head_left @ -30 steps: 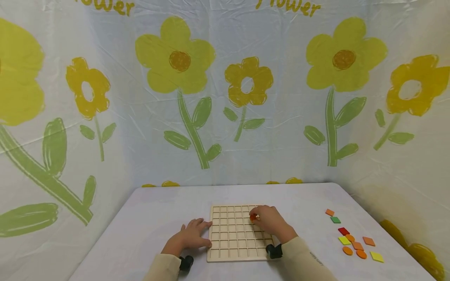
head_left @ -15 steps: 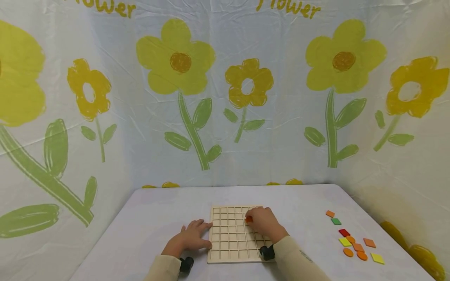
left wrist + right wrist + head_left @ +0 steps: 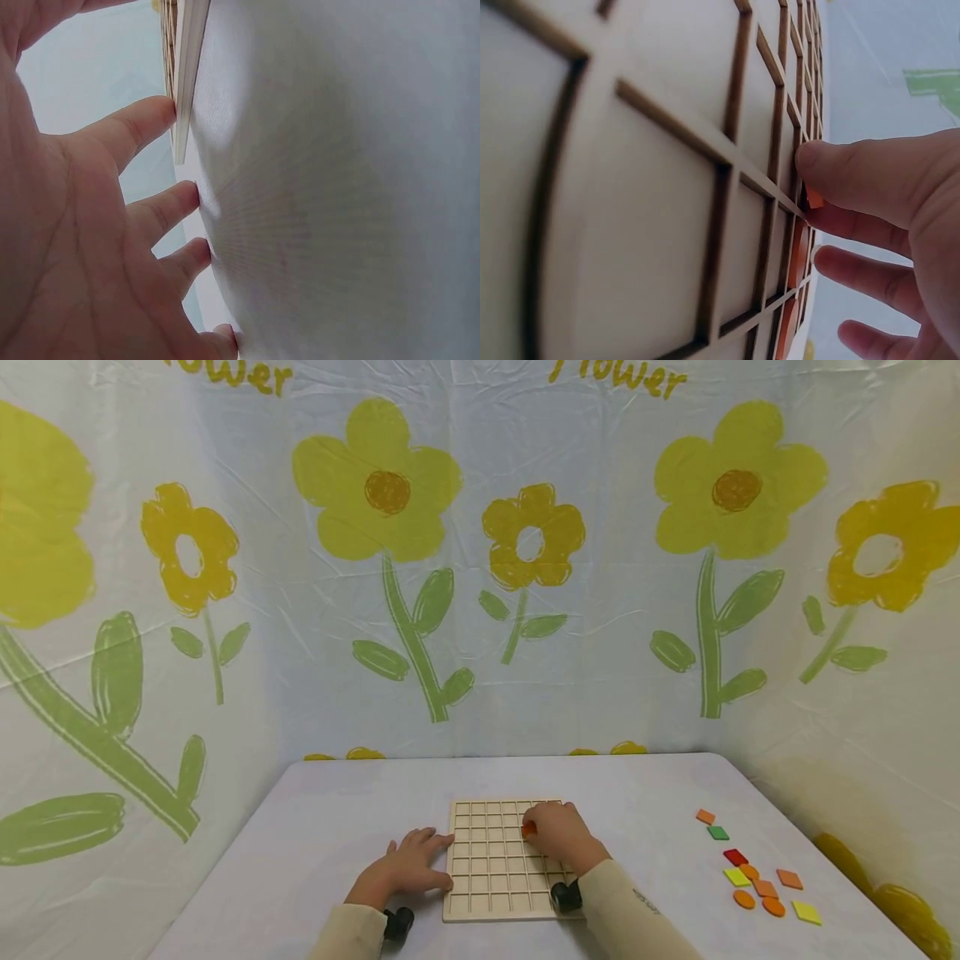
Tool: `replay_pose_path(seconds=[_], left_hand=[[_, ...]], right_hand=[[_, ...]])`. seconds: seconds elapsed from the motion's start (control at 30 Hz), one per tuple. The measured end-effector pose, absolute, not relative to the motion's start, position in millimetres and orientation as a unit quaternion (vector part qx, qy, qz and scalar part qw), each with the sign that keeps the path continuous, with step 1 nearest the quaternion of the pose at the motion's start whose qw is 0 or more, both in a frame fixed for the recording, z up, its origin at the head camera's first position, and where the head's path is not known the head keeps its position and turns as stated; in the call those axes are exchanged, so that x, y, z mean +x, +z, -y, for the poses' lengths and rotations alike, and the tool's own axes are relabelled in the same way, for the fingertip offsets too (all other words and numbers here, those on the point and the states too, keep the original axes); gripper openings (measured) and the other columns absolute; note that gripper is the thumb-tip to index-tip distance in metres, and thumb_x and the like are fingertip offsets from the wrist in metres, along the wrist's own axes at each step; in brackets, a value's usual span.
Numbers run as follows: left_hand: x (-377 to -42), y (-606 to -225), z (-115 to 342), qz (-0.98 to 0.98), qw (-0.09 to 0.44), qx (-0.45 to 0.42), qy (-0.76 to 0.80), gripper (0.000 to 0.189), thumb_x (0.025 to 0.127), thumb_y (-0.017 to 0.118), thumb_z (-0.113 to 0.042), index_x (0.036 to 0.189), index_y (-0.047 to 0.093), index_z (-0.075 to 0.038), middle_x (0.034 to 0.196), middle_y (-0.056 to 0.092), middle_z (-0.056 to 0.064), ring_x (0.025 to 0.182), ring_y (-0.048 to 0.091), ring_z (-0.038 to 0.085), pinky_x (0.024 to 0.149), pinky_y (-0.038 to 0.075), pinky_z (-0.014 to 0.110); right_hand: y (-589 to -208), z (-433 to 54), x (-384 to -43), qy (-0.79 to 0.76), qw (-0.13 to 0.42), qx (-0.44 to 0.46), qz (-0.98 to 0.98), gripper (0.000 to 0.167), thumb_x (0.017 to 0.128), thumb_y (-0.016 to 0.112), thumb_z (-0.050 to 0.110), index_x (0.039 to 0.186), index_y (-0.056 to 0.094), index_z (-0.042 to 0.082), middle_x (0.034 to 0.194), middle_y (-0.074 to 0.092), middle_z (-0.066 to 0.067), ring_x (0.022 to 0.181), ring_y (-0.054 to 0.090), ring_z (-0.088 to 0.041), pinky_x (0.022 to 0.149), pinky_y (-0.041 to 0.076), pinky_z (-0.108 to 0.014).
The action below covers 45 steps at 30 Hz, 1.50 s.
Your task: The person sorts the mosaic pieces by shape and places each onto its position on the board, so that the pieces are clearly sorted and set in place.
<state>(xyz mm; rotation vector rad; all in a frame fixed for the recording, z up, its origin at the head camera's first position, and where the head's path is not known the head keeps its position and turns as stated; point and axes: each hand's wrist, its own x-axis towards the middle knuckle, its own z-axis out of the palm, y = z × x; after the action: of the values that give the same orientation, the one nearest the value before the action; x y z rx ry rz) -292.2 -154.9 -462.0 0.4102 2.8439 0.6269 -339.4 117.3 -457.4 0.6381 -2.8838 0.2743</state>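
Observation:
A wooden board (image 3: 489,906) with a grid of raised strips lies flat on the white table. My right hand (image 3: 562,839) is over its far right part, pinching a small orange piece (image 3: 814,198) between thumb and finger, low at one of the squares. The piece is mostly covered by the fingers, so I cannot tell its shape. Two more orange pieces, the nearer one (image 3: 787,330) and another (image 3: 799,253), sit in neighbouring squares. Spread fingers of my left hand (image 3: 403,867) rest on the table, with thumb and index finger (image 3: 142,127) against the board's left edge.
On the right of the table lie loose flat pieces: a green tile (image 3: 717,832), a red tile (image 3: 735,857), two yellow tiles including one near the front (image 3: 807,912), and several orange squares and discs (image 3: 744,899). A flower-printed cloth (image 3: 465,710) hangs behind and at both sides.
My right hand has shifted a little left across the board with the orange piece, then nearly stopped. The left hand stays in place at the board's edge.

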Motion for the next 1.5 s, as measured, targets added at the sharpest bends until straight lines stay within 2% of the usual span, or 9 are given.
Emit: replay_pose_path(seconds=[0.23,0.47,0.87,1.1,1.23,1.5], left_hand=[[-293,-463,155,-0.962,0.103,0.136,0.211,0.075,0.074,0.068,-0.042,0.143,0.048,-0.019,0.151,0.037,0.016,0.142,0.028,0.044,0.107,0.015,0.076],[-295,-467,156,-0.961,0.103,0.139,0.214,0.077,0.073,0.066,-0.043,0.144,0.047,-0.02,0.151,0.037,0.016,0.142,0.028,0.044,0.106,0.015,0.076],[-295,-465,154,-0.963,0.096,0.136,0.211,0.076,0.073,0.068,-0.043,0.143,0.049,-0.019,0.15,0.039,0.016,0.141,0.029,0.044,0.107,0.016,0.076],[-295,-467,155,-0.963,0.1,0.136,0.211,0.076,0.073,0.066,-0.044,0.143,0.048,-0.02,0.151,0.038,0.015,0.142,0.028,0.044,0.107,0.016,0.076],[-295,-467,156,-0.963,0.098,0.136,0.212,0.076,0.073,0.067,-0.044,0.143,0.048,-0.02,0.151,0.038,0.015,0.142,0.028,0.044,0.107,0.016,0.076],[-294,-466,156,-0.961,0.1,0.14,0.215,0.076,0.073,0.066,-0.042,0.144,0.047,-0.02,0.151,0.037,0.016,0.142,0.028,0.044,0.107,0.014,0.076]], right_hand=[[-458,-119,-344,0.113,0.075,0.223,0.965,0.009,0.085,0.073,0.019,0.094,0.074,0.017,0.089,0.07,0.002,0.081,0.063,-0.02,0.074,0.048,-0.046],[-458,-121,-344,0.107,0.076,0.227,0.965,0.007,0.085,0.073,0.02,0.092,0.073,0.019,0.086,0.068,0.005,0.078,0.061,-0.016,0.072,0.047,-0.043],[-451,-128,-332,0.118,0.077,0.239,0.961,0.011,0.085,0.071,0.018,0.096,0.074,0.019,0.093,0.07,0.004,0.084,0.064,-0.018,0.073,0.051,-0.042],[-442,-139,-320,0.149,0.082,0.231,0.958,0.013,0.087,0.07,0.014,0.099,0.074,0.013,0.097,0.072,-0.002,0.089,0.066,-0.024,0.079,0.051,-0.049],[-440,-148,-318,0.149,0.074,0.215,0.962,0.015,0.085,0.072,0.016,0.099,0.075,0.014,0.097,0.072,-0.001,0.09,0.065,-0.022,0.079,0.051,-0.048],[-435,-163,-313,0.144,0.05,0.167,0.974,0.017,0.085,0.073,0.017,0.102,0.074,0.015,0.103,0.071,0.0,0.104,0.064,-0.026,0.091,0.047,-0.053]])
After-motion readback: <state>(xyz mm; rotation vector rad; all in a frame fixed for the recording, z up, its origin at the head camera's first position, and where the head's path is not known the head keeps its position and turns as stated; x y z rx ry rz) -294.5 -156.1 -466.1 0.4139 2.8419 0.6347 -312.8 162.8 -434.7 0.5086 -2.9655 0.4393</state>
